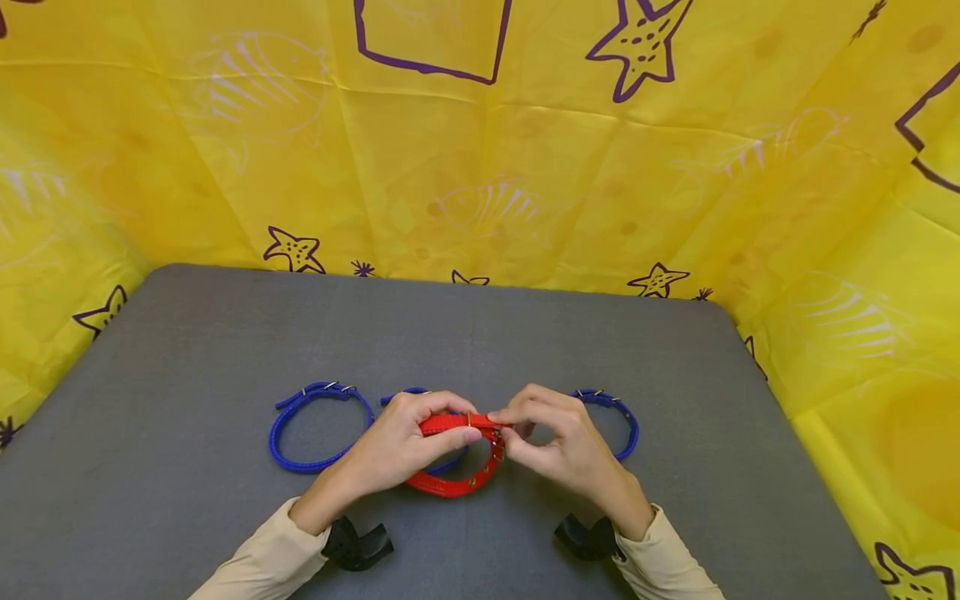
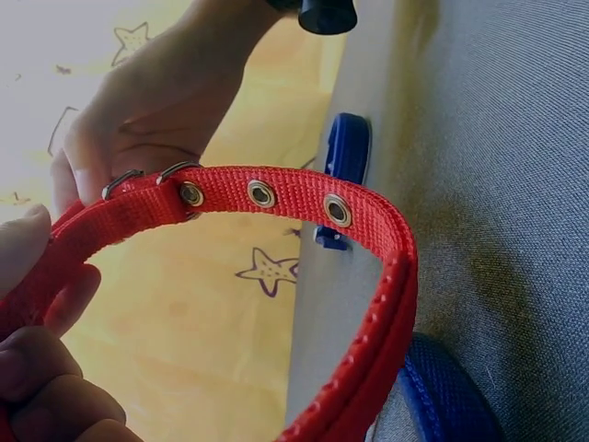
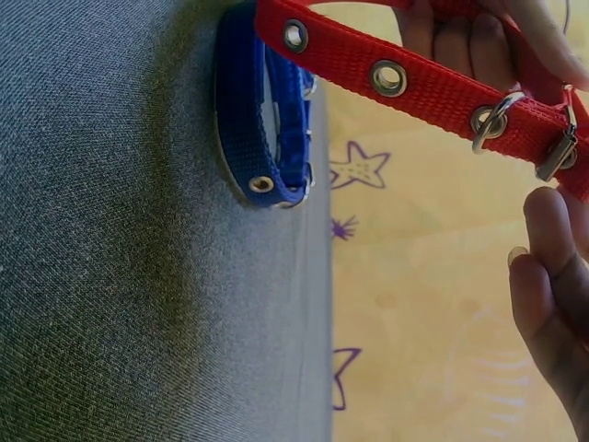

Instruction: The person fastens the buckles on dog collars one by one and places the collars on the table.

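A red webbing collar point(image 1: 452, 488), looped into a ring, is held up between both hands over the table. My left hand point(image 1: 396, 443) grips its doubled strap, thumb along the front and fingers behind. At the buckle end, my right hand point(image 1: 561, 435) pinches the strap between thumb and fingertips. Metal eyelets point(image 2: 261, 193) line the collar, and the right wrist view shows its buckle point(image 3: 558, 157) and D-ring point(image 3: 494, 122) close to the right fingers. Behind the left hand lies a blue collar point(image 1: 405, 392), partly hidden by that hand and the red loop.
Another blue collar point(image 1: 281, 446) lies buckled in a ring to the left, and one more blue collar point(image 1: 632, 429) is beyond the right hand, partly covered by it. Yellow cloth point(image 1: 480, 142) with sea-creature drawings hangs around the back and sides of the grey table point(image 1: 480, 342).
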Demonstrator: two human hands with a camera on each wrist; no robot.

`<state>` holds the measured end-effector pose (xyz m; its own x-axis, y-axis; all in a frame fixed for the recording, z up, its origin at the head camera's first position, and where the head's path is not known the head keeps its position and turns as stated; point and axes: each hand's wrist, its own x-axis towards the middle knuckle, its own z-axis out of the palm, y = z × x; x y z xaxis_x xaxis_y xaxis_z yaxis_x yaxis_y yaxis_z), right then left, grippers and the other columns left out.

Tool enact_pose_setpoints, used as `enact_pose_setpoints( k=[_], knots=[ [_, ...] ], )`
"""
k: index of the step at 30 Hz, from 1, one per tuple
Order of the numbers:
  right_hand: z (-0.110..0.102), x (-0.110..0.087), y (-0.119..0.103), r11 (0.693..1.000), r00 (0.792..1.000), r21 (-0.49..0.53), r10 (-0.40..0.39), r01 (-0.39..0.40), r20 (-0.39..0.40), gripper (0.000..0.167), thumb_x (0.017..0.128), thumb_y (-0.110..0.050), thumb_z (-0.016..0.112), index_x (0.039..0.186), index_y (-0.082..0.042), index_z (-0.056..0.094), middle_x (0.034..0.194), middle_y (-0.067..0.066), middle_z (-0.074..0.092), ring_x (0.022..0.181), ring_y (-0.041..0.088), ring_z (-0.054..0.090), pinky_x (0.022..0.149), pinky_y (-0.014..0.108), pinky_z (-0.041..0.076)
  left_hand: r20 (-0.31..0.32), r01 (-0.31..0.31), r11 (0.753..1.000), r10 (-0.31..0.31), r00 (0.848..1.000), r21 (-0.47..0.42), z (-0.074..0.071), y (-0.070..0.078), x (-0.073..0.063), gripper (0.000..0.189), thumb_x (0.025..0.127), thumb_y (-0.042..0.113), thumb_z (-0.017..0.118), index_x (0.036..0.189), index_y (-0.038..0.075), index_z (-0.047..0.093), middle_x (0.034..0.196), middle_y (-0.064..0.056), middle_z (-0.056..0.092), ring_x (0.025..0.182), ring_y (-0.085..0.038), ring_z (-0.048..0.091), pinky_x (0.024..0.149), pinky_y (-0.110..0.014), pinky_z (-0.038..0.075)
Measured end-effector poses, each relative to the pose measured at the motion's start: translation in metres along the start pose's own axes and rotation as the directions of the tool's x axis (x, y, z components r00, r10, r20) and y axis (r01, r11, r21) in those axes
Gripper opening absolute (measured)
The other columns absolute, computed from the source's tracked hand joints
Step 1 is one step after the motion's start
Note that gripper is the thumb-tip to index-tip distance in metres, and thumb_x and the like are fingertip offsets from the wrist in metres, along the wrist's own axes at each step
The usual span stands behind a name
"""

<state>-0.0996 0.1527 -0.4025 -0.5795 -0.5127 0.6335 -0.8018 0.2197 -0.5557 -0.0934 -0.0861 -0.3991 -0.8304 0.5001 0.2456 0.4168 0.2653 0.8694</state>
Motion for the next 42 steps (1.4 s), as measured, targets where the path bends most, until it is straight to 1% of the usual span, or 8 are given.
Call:
enact_pose_setpoints(
  k=[7, 11, 14, 22, 28, 33, 38, 42],
  knots=[
    [0.0003, 0.0006, -0.0017, 1.0, 1.0, -0.023, -0.003, 0.004, 0.028, 0.028, 0.078, 0.007, 0.07, 0.098, -0.012, 0.075, 0.085, -0.002, 0.067, 0.067, 0.007, 0.058, 0.063, 0.012, 0.048, 0.002, -0.015, 1.0, 0.015, 1.0, 0.0, -0.0001, -0.0021, 0.0, 0.01, 0.091, 0.028, 0.073, 0.101, 0.024, 0.073, 0.078, 0.007, 0.067, 0.059, -0.005, 0.051, 0.051, -0.021, 0.041],
    [0.0005, 0.0016, -0.0036, 1.0, 0.999, 0.01, 0.01, -0.011, 0.042, 0.018, 0.084, 0.0, 0.075, 0.092, -0.014, 0.069, 0.087, -0.001, 0.07, 0.071, 0.006, 0.062, 0.065, 0.014, 0.051, -0.014, -0.004, 1.0, 0.004, 1.0, 0.0, -0.0005, -0.0022, 0.0004, 0.008, 0.091, 0.028, 0.073, 0.098, 0.024, 0.073, 0.072, 0.008, 0.062, 0.055, -0.002, 0.046, 0.048, -0.02, 0.038],
    [0.0011, 0.0021, -0.0045, 0.999, 0.999, 0.044, 0.019, -0.021, 0.03, 0.019, 0.082, -0.001, 0.078, 0.088, -0.014, 0.066, 0.086, 0.001, 0.071, 0.072, 0.006, 0.065, 0.065, 0.016, 0.053, -0.023, 0.011, 1.0, -0.011, 1.0, -0.012, -0.0006, -0.0018, 0.0006, 0.008, 0.09, 0.027, 0.074, 0.096, 0.024, 0.072, 0.069, 0.008, 0.059, 0.053, -0.001, 0.043, 0.046, -0.02, 0.036],
    [0.006, 0.002, -0.0042, 0.996, 0.999, 0.077, 0.037, -0.038, 0.015, 0.017, 0.081, -0.003, 0.079, 0.091, -0.013, 0.07, 0.084, 0.001, 0.073, 0.07, 0.005, 0.066, 0.065, 0.017, 0.054, -0.024, 0.02, 0.999, -0.021, 1.0, -0.041, 0.0014, -0.0006, 0.0008, 0.006, 0.091, 0.027, 0.073, 0.096, 0.024, 0.072, 0.074, 0.003, 0.067, 0.052, -0.001, 0.044, 0.044, -0.021, 0.037],
    [0.0043, 0.0011, -0.0046, 0.995, 0.995, 0.026, 0.1, -0.1, 0.017, 0.036, 0.074, -0.006, 0.086, 0.104, -0.011, 0.065, 0.089, 0.002, 0.072, 0.069, 0.007, 0.067, 0.062, 0.021, 0.055, -0.101, 0.033, 0.996, -0.041, 0.994, -0.081, 0.0015, 0.0004, 0.0005, 0.006, 0.094, 0.022, 0.069, 0.1, 0.02, 0.068, 0.072, 0.003, 0.064, 0.055, -0.001, 0.041, 0.049, -0.023, 0.037],
    [0.0027, 0.0004, -0.007, 0.98, 0.976, 0.003, 0.2, -0.201, 0.087, 0.039, 0.081, -0.007, 0.081, 0.113, -0.012, 0.059, 0.093, 0.002, 0.072, 0.069, 0.004, 0.069, 0.06, 0.019, 0.054, -0.111, 0.05, 0.992, -0.063, 0.992, -0.116, 0.0013, 0.0007, 0.0007, 0.006, 0.098, 0.019, 0.063, 0.104, 0.017, 0.064, 0.072, 0.008, 0.059, 0.059, -0.002, 0.041, 0.055, -0.023, 0.038],
    [0.0007, 0.0013, -0.0077, 0.98, 0.975, 0.007, 0.196, -0.198, 0.099, 0.034, 0.084, -0.003, 0.077, 0.114, -0.011, 0.061, 0.097, 0.004, 0.072, 0.069, 0.003, 0.068, 0.063, 0.019, 0.054, -0.101, 0.057, 0.993, -0.067, 0.993, -0.104, 0.002, -0.0009, 0.0009, 0.006, 0.099, 0.021, 0.062, 0.104, 0.017, 0.063, 0.067, 0.009, 0.047, 0.058, -0.001, 0.037, 0.052, -0.024, 0.035],
    [-0.0018, 0.0017, -0.0068, 0.982, 0.976, 0.001, 0.189, -0.19, 0.104, 0.032, 0.086, -0.004, 0.076, 0.114, -0.011, 0.065, 0.099, 0.003, 0.072, 0.07, 0.003, 0.067, 0.066, 0.02, 0.056, -0.091, 0.073, 0.992, -0.082, 0.992, -0.099, 0.0025, -0.0013, 0.0014, 0.006, 0.099, 0.022, 0.062, 0.103, 0.019, 0.064, 0.067, 0.008, 0.046, 0.058, -0.002, 0.037, 0.052, -0.024, 0.034]
  ],
)
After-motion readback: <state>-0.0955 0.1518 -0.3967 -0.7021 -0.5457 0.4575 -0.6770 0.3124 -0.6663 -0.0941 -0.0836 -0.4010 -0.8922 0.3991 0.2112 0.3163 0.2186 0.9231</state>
